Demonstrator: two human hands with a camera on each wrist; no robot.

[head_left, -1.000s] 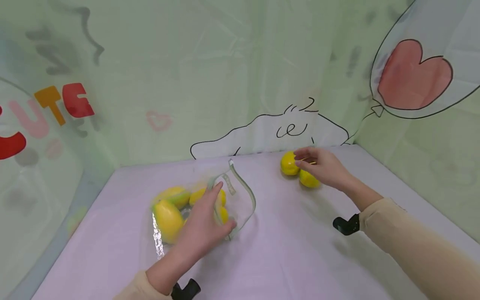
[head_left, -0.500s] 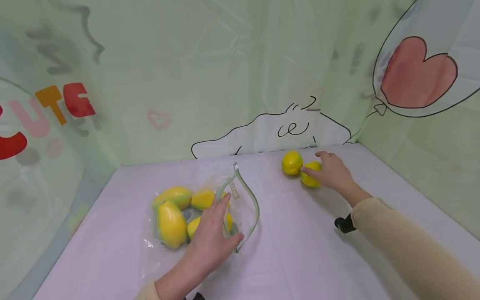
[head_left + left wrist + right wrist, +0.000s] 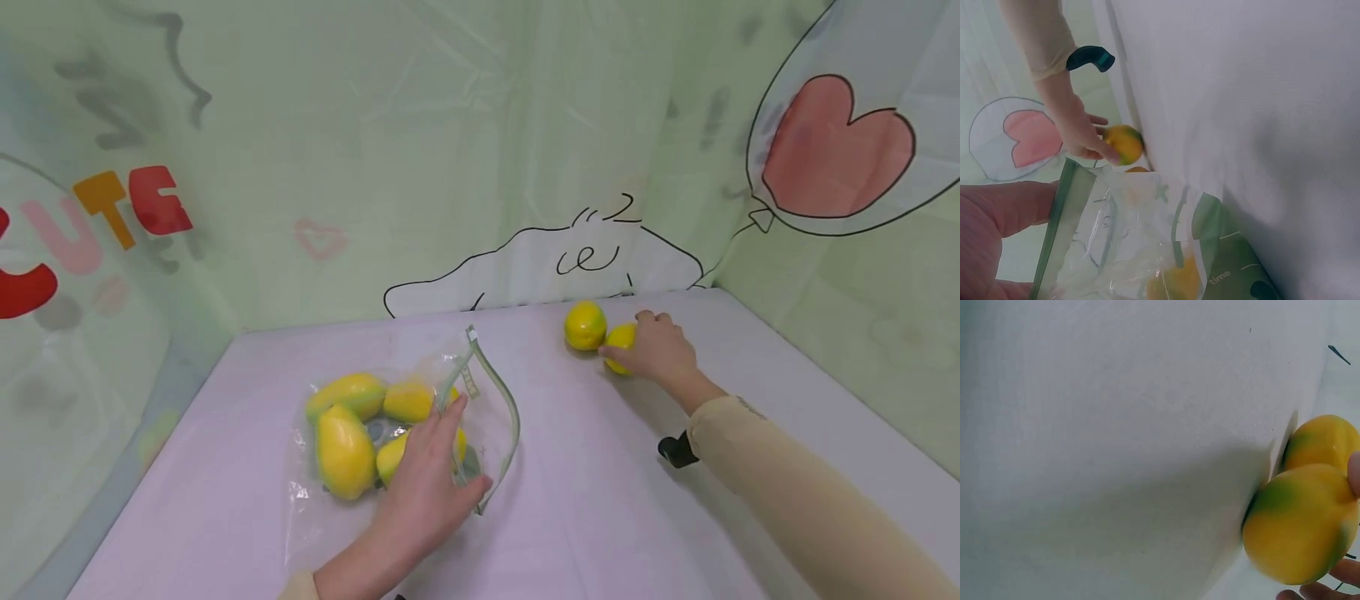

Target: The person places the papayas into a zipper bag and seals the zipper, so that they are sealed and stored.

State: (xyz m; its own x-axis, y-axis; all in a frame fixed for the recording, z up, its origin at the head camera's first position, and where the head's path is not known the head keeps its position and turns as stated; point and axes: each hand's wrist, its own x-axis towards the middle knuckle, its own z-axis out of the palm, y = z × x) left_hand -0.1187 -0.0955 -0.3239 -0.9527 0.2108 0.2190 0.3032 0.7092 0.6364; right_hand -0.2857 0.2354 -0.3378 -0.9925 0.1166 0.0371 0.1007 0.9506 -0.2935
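Note:
A clear zip bag (image 3: 303, 517) with a green-edged mouth lies at the left of the table in the head view, several yellow fruits inside, among them a large mango-shaped one (image 3: 345, 454). My left hand (image 3: 427, 492) lies over the bag's mouth, thumb and fingers spread along its near rim; the mouth gapes to the right. At the back right, my right hand (image 3: 660, 350) grips a round yellow fruit (image 3: 1297, 525) with green patches, thumb on one side and fingers on the other. A second round yellow fruit (image 3: 585, 326) sits right beside it.
The lilac table (image 3: 570, 517) backs onto pale green printed curtains (image 3: 337, 125) on three sides. The back curtain rises close behind the two round fruits. A black wrist mount (image 3: 677, 451) sticks out under the right sleeve.
My right hand has come down from above the two round fruits and around the right one. The left hand and the bag's mouth have shifted slightly right and toward me.

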